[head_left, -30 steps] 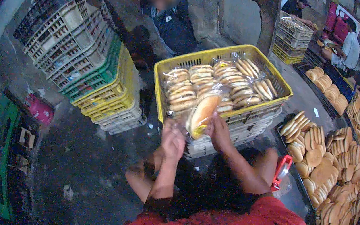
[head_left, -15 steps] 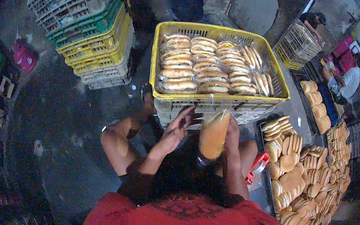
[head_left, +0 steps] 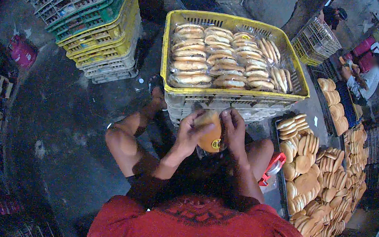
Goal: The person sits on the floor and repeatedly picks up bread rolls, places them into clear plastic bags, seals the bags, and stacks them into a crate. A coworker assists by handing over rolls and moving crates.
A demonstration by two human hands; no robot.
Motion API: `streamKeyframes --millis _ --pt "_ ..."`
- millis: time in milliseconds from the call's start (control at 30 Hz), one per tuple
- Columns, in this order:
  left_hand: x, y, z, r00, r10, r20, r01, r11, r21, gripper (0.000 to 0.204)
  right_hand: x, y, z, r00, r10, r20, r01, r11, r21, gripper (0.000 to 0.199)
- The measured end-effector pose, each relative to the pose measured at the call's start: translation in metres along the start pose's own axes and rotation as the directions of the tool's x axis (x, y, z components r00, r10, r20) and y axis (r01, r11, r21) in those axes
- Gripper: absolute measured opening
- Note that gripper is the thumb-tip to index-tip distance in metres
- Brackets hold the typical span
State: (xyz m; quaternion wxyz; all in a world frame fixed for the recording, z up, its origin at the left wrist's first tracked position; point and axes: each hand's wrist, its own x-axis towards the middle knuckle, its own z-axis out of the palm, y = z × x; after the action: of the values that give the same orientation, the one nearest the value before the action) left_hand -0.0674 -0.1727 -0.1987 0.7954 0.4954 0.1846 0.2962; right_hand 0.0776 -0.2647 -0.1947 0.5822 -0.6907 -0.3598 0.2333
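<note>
A clear bag of flat brown bread (head_left: 211, 137) with a small yellow label is held above my lap. My left hand (head_left: 191, 132) wraps round its left side, thumb across the front. At its upper right, the fingers of my right hand (head_left: 234, 129) are closed on the bag's edge. Just beyond my hands stands a yellow-rimmed crate (head_left: 235, 93), filled with rows of bagged bread (head_left: 220, 58). Beside my right knee rests a red tape dispenser (head_left: 272, 169).
Trays and heaps of unbagged bread (head_left: 327, 187) spread along my right. Tall stacked crates (head_left: 100, 32) stand at the far left, near a pink gas cylinder (head_left: 22, 50). Two other people are at the far right, one by a crate stack (head_left: 317, 39), one seated near bread loaves (head_left: 333, 105).
My left hand, earlier apart from the bag with fingers spread, now grips it. The bag has shifted left and its label now shows. My right hand has moved up and inward.
</note>
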Motion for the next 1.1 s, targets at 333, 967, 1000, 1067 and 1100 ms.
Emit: streamKeyframes --millis 333,967,1000,1067,1100 --pt "0.002 0.008 -0.017 0.979 0.151 0.134 -0.175 0.965 0.193 0.045 -0.025 0.005 0.006 0.997 0.023 0.079 -0.028 0.998 0.058 0.023" --pt "0.004 0.008 0.041 0.982 0.18 -0.065 -0.115 0.827 0.55 0.018 -0.036 -0.022 -0.006 0.991 -0.017 -0.134 0.056 0.956 0.288 0.007" --pt "0.004 0.008 0.044 0.97 0.225 -0.09 -0.155 0.863 0.481 0.018 -0.036 -0.023 -0.005 0.986 -0.011 -0.166 0.058 0.957 0.285 0.008" --pt "0.001 0.007 0.048 0.972 0.166 -0.164 -0.093 0.919 0.384 0.017 -0.036 -0.025 -0.007 0.993 -0.071 -0.099 0.094 0.964 0.249 0.008" --pt "0.001 0.007 0.049 0.966 0.185 -0.181 -0.109 0.924 0.367 0.017 -0.035 -0.026 -0.009 0.989 -0.128 -0.079 0.137 0.982 0.127 0.009"
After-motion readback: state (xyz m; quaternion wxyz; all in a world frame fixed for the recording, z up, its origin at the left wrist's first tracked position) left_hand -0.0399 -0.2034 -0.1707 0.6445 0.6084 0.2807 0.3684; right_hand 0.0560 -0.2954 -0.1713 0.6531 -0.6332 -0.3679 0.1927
